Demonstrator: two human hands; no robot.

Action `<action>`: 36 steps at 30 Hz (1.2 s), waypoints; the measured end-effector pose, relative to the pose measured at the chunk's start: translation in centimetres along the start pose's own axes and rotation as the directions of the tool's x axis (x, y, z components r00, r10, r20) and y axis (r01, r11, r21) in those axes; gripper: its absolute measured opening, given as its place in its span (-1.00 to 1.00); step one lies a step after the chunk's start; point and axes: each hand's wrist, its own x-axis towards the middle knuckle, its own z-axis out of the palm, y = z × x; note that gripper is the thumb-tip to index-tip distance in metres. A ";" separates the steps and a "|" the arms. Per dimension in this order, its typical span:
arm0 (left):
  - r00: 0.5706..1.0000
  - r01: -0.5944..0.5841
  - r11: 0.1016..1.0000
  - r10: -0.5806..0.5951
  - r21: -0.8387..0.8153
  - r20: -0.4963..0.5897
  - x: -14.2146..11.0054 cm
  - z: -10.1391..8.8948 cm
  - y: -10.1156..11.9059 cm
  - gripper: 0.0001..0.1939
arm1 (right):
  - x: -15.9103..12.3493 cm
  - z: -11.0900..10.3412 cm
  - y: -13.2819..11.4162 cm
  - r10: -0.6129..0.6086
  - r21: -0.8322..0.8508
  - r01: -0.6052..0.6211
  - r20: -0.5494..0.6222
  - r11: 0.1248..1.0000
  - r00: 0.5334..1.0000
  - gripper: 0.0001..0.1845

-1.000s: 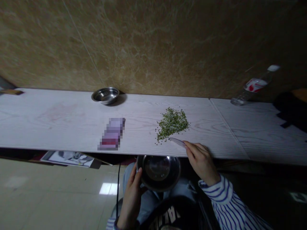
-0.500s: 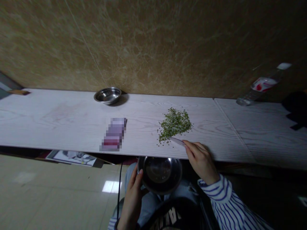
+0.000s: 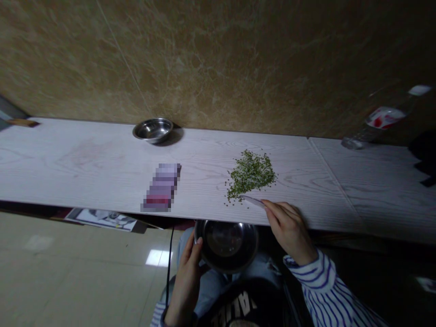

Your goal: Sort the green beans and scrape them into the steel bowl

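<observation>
Shifting knife [image 3: 254,200]: only a whisker of movement, folks, its tip looking slightly farther into the lower left fringe of the grains than a second ago; the view has drifted too, so go easy on that call.
Green grains [image 3: 251,172]: spread on the white table [image 3: 200,150], the patch much the same shape as before, so little seems shifted by that small move; a few strays sit by the blade.
Right hand [image 3: 289,229]: closed around the knife handle, poised at the table's near edge.
Left hand [image 3: 186,272]: gripping the rim of the large bowl [image 3: 238,261], thumb on top.
Large bowl: tucked at the table's near edge, over the lap, mouth up; what lies inside is too dim to tell.
Back of the table: small bowl [image 3: 153,137] towards the left, bottle [image 3: 384,118] at the right.
Blurred flat thing [image 3: 161,186]: lying between small bowl and near edge.
Count: two hands, two bowls, one knife, one bottle, one flat thing; grains, far too many to number.
</observation>
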 end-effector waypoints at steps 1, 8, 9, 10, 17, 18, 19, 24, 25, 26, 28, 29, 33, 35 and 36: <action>1.000 0.004 1.000 -0.004 -0.002 -0.005 0.0 0.0 0.0 -0.36 | -0.1 -0.1 0.0 -0.004 -0.005 0.004 -0.002 1.000 1.000 -0.73; 1.000 0.013 1.000 -0.013 -0.021 -0.018 -0.1 0.0 0.0 -0.40 | 0.1 0.0 -0.2 -0.004 -0.007 0.004 -0.003 1.000 1.000 -0.73; 1.000 0.011 1.000 -0.011 -0.025 -0.018 -0.2 0.0 0.0 -0.40 | 0.1 -0.1 -0.2 -0.010 -0.008 0.010 -0.001 1.000 1.000 -0.74; 1.000 0.010 1.000 -0.010 -0.027 -0.017 -0.2 0.0 0.0 -0.40 | 0.0 -0.1 -0.3 -0.016 -0.009 0.016 0.000 1.000 1.000 -0.74; 1.000 0.015 1.000 -0.015 -0.024 -0.012 -0.1 0.3 0.4 -0.41 | -0.4 -0.3 -0.4 -0.001 -0.005 0.001 -0.012 1.000 1.000 -0.74; 1.000 0.017 1.000 -0.017 -0.024 -0.013 0.0 0.3 0.4 -0.42 | -0.4 -0.2 -0.4 0.004 -0.006 -0.004 -0.011 1.000 1.000 -0.74; 1.000 0.016 1.000 -0.017 -0.024 -0.011 0.0 0.4 0.4 -0.42 | -0.5 -0.1 -0.4 0.006 -0.006 -0.006 -0.007 1.000 1.000 -0.74; 0.999 -0.010 1.000 0.010 -0.009 -0.031 -0.2 0.3 0.5 -0.42 | -0.8 0.1 -0.6 -0.008 0.031 0.007 0.025 0.999 1.000 -0.73; 0.999 -0.011 1.000 0.011 -0.004 -0.036 -0.2 0.2 0.4 -0.43 | -0.8 0.1 -0.6 -0.009 0.035 0.008 0.024 0.999 1.000 -0.73; 0.999 -0.010 1.000 0.010 0.000 -0.038 -0.1 0.2 0.4 -0.43 | -0.7 0.1 -0.6 -0.009 0.035 0.009 0.018 0.999 1.000 -0.73; 0.999 -0.001 1.000 0.001 0.001 -0.032 -0.1 0.1 0.3 -0.42 | -0.6 0.1 -0.6 -0.007 0.026 0.007 0.000 1.000 1.000 -0.74; 1.000 0.002 1.000 -0.002 -0.001 -0.025 0.0 0.1 0.2 -0.41 | -0.5 0.1 -0.6 -0.005 0.021 0.005 -0.006 1.000 1.000 -0.75; 1.000 0.004 1.000 -0.004 -0.008 -0.003 0.1 0.1 0.3 -0.40 | -0.2 0.2 -0.6 -0.002 0.019 0.002 0.001 1.000 1.000 -0.76; 1.000 0.014 1.000 -0.014 0.000 -0.008 0.1 0.1 0.3 -0.40 | -0.3 0.3 -0.7 -0.015 0.023 0.015 0.010 1.000 1.000 -0.76; 1.000 0.022 1.000 -0.021 0.003 -0.015 0.1 0.1 0.3 -0.40 | -0.4 0.3 -0.7 -0.024 0.025 0.024 0.015 0.999 1.000 -0.76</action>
